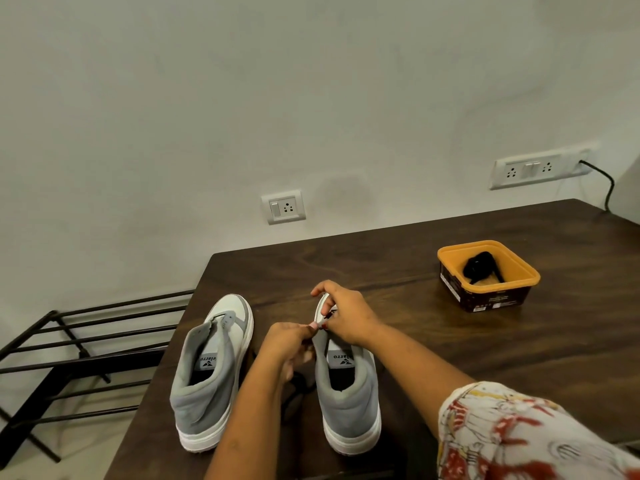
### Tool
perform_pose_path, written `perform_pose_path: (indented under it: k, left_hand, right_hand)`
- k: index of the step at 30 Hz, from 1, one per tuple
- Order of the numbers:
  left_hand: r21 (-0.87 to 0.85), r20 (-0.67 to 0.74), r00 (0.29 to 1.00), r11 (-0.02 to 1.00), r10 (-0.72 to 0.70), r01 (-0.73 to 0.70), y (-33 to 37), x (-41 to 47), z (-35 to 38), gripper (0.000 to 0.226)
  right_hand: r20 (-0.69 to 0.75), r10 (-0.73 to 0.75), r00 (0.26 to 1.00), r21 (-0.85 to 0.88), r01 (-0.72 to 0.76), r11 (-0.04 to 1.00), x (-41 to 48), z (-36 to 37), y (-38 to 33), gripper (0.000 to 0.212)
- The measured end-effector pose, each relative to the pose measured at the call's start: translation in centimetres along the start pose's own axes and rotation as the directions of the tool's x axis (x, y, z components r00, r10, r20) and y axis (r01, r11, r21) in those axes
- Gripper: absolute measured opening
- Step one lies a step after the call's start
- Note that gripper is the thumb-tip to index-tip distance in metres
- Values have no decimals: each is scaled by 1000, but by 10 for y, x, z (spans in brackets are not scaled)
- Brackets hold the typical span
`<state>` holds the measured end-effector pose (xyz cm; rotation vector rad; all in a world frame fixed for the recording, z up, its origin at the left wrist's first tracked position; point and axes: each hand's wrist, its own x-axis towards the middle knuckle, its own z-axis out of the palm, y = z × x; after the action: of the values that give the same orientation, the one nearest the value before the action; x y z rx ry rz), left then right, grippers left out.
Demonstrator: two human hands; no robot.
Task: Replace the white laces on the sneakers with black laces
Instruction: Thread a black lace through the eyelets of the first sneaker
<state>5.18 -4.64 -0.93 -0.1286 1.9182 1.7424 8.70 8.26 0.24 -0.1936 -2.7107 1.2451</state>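
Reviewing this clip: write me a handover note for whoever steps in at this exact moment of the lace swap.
Left hand and right hand: both pinch the black lace at the front eyelets of the right sneaker; slack trails between the shoes.
Left sneaker: beside it on the table, eyelets bare.
Spare black lace: in the orange tub.
Done: no white laces in sight.
Left: finish threading the right sneaker, then probably lace the left sneaker from the tub.
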Motion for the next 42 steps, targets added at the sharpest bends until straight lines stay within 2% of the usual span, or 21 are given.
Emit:
perform_pose_path:
  k: [5,9,14,18,22,26,29,31,33,34,35,36,37,38,39,40,41,42]
  left_hand:
    - [6,74,997,1000,-2,2,5,-8,-5,26]
    - [27,45,999,999,19,-20,4,-10,-4,21]
    - [0,77,997,1000,30,-30,-1,-13,0,17]
    - [59,3,999,997,50,-50,-5,-6,5,17]
    - [85,-137,987,994,83,-72,-4,-4,8,14]
    - [-76,-211,976,994,57,-74,1,-2,9,16]
    - [-210,-294,948,959,122,-188,16,-10,10,13]
    - [-403,-329,929,865,168,-299,30,-21,4,17]
    - [-604,-366,913,701,180,-380,43,-28,-9,23]
    - [-654,-392,902,635,179,-410,47,-30,-17,24]
    - [-656,-423,888,615,179,-437,49,-30,-24,26]
    - [-603,-448,873,656,192,-454,50,-29,-31,27]
    - [-478,-466,857,753,220,-453,48,-28,-35,27]
    - [-275,-459,844,860,276,-431,45,-23,-37,27]
    - [-9,-404,840,917,361,-398,40,-20,-36,26]
    - [267,-290,851,890,439,-368,34,-17,-33,25]
    - [504,-134,872,790,470,-348,27,-13,-29,25]
    - [673,7,898,662,440,-330,21,-10,-24,24]
  right_hand:
    - [-17,-13,1000,-39,12,999,-2,0,-2,52]
    - [-30,-31,999,-52,30,998,-5,4,-4,47]
    - [23,8,1000,44,-9,999,-5,-3,1,39]
    - [100,-5,995,57,0,998,-5,-11,2,32]
    - [178,-59,982,-108,79,991,-3,-9,1,25]
    - [215,-12,977,-136,42,990,-1,-9,4,23]
    - [206,22,978,-148,9,989,-3,-12,3,15]
    - [195,30,980,-225,15,974,-6,-12,1,23]
    - [178,21,984,-278,30,960,-9,-11,-1,32]
    - [171,26,985,-285,24,958,-9,-11,-2,32]
    - [167,34,985,-282,14,959,-9,-10,-2,31]
    - [166,43,985,-274,5,962,-9,-10,-3,29]
    - [166,47,985,-267,-1,964,-10,-10,-3,28]
    - [165,53,985,-266,-8,964,-10,-10,-3,27]
    - [159,58,985,-272,-13,962,-10,-10,-4,27]
    - [154,64,986,-279,-18,960,-10,-10,-4,28]
    - [153,69,986,-281,-23,959,-11,-11,-5,28]
    - [158,75,985,-275,-29,961,-11,-12,-6,28]
